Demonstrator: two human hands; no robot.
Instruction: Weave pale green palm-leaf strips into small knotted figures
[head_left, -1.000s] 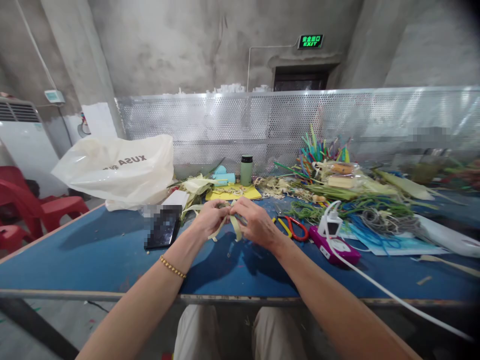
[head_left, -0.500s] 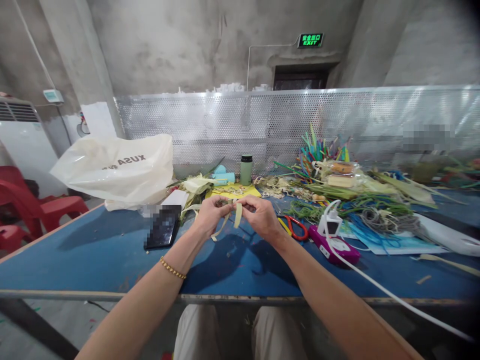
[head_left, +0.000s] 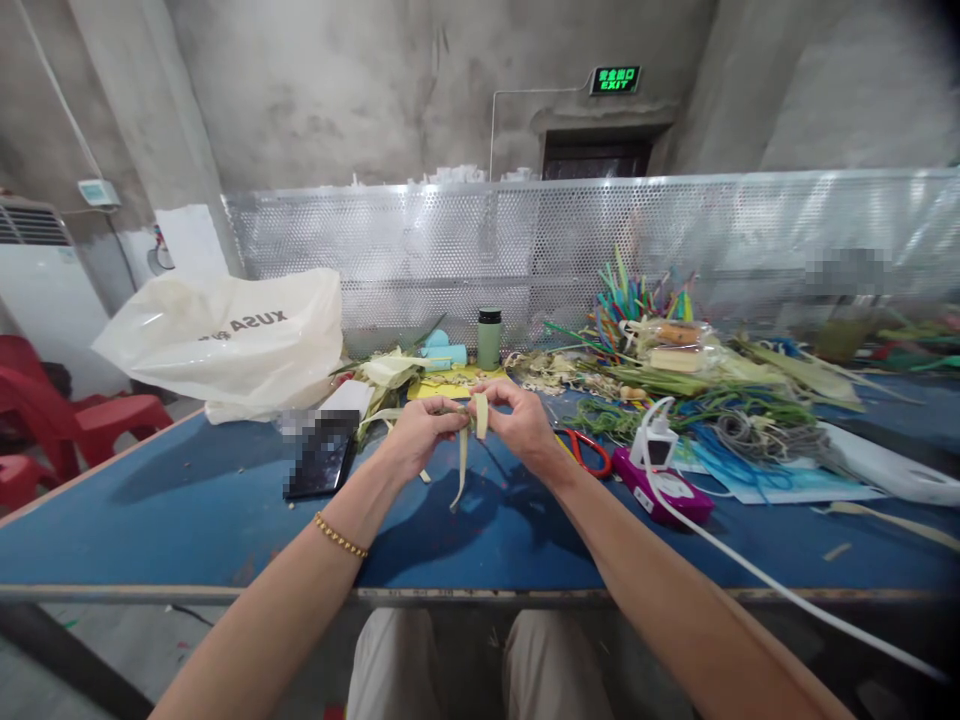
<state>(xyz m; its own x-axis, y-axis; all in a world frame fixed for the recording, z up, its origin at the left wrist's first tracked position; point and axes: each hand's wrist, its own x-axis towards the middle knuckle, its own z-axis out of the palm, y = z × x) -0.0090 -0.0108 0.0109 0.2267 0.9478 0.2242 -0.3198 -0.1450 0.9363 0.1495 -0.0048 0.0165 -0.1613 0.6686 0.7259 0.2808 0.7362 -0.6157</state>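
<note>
Over the blue table point(head_left: 247, 540), my left hand point(head_left: 418, 435) pinches pale yellow-green leaf strips, which look like dried palm or straw. Facing it, my right hand point(head_left: 517, 418) is closed on a folded leaf strip point(head_left: 481, 415), thumb and forefinger together. Between the two hands a narrow strip point(head_left: 461, 470) dangles, its tip curling near the tabletop. The fingers partly cover where the strips meet, so how they join is hidden. Right of my right hand lie red-handled scissors point(head_left: 592, 455); a black phone point(head_left: 326, 455) lies left of my left hand.
A purple power block point(head_left: 664, 490) with a white charger and cable sits at the right. Behind are a green bottle point(head_left: 489, 340), leaf scraps on yellow paper point(head_left: 435, 385), coloured stems point(head_left: 637, 300) and green cords point(head_left: 607, 420). A white plastic bag point(head_left: 225, 345) fills the left back.
The narrow strip that slanted down to the left under my left hand now hangs nearly straight down between the hands. My right fingers have risen slightly around the folded strip.
</note>
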